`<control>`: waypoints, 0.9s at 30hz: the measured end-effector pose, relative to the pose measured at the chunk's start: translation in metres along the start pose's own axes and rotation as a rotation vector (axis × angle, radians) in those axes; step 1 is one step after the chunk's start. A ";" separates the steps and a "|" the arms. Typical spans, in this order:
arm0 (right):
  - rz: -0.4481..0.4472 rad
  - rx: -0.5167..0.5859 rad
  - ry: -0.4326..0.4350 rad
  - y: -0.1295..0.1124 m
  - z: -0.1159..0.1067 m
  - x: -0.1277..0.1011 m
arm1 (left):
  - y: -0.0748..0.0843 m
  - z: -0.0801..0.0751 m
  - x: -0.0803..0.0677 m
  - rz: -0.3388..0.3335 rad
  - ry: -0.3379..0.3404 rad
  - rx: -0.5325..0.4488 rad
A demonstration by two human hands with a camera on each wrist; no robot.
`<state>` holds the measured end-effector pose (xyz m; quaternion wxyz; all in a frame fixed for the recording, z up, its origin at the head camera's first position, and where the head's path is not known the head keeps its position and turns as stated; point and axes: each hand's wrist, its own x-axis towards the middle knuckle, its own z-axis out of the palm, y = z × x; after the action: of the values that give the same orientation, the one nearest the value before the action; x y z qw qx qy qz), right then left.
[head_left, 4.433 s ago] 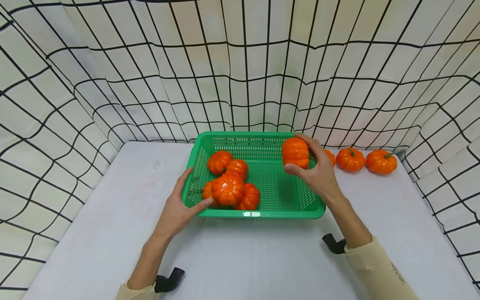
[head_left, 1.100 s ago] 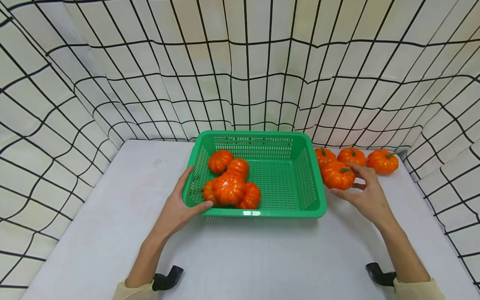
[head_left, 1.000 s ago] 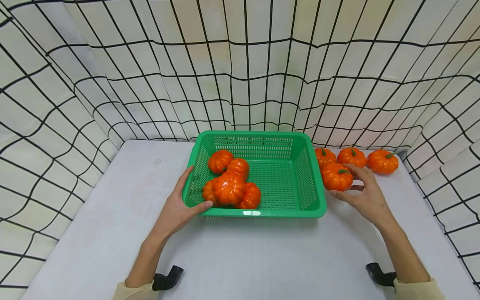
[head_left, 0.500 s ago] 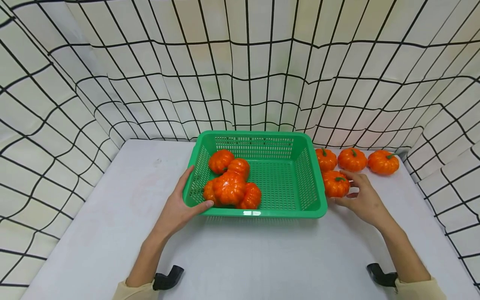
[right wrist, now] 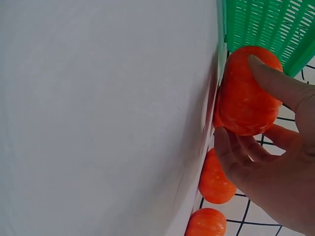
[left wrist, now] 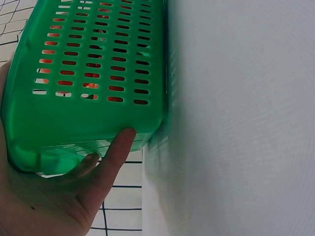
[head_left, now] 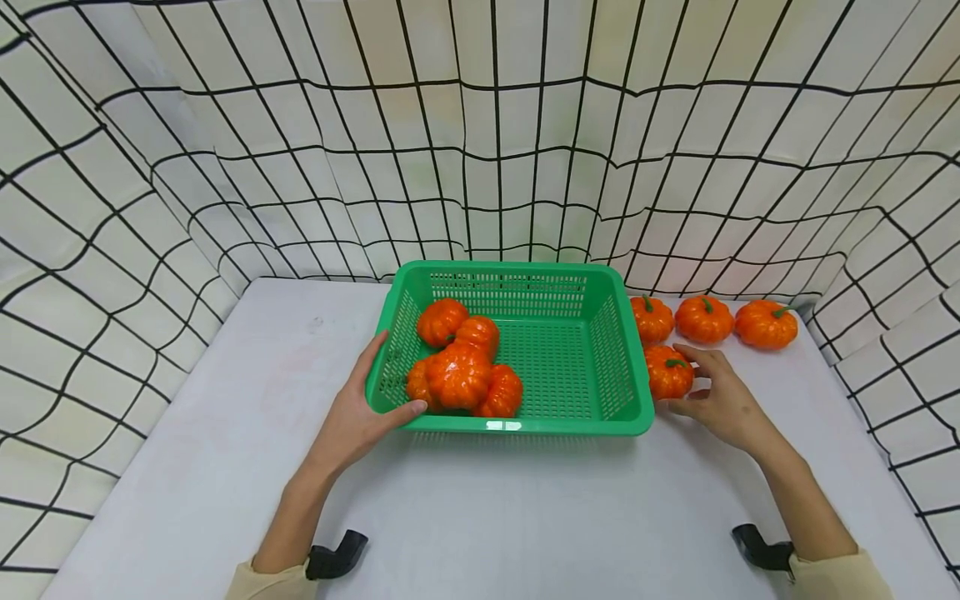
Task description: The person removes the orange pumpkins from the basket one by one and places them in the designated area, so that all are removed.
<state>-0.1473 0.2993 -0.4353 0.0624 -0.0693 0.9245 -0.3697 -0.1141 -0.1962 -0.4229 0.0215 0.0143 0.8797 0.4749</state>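
Observation:
A green slotted basket [head_left: 525,427] stands mid-table with several orange pumpkins [head_left: 459,377] piled in its left half. My left hand [head_left: 358,410] grips its front-left corner, thumb on the front wall; the left wrist view shows that thumb [left wrist: 114,152] against the basket [left wrist: 93,64]. Just right of the basket, my right hand [head_left: 722,402] holds a small pumpkin [head_left: 667,372] that sits on the table by the basket's wall. In the right wrist view the thumb and curled fingers of that hand [right wrist: 275,167] pinch the pumpkin [right wrist: 243,96].
Three more pumpkins [head_left: 703,319] lie in a row at the back right, near the checked cloth wall [head_left: 495,167] that encloses the white table [head_left: 480,517]. Two of them [right wrist: 216,182] show in the right wrist view, beyond the held one.
My right hand carried a pumpkin from over the basket out to the table on its right, then drew it nearer and against the basket's side. Left hand and basket stayed put.

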 end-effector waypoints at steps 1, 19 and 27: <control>0.001 -0.001 -0.002 0.000 0.000 0.000 | 0.000 0.000 0.000 0.000 0.000 0.000; -0.001 -0.014 -0.025 0.001 0.003 0.007 | -0.001 0.001 -0.001 -0.003 0.006 -0.017; 0.018 -0.018 -0.027 0.001 -0.001 0.003 | -0.001 0.001 -0.001 -0.004 0.003 -0.024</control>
<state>-0.1505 0.2998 -0.4353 0.0776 -0.0665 0.9273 -0.3600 -0.1132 -0.1960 -0.4244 0.0213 0.0118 0.8738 0.4856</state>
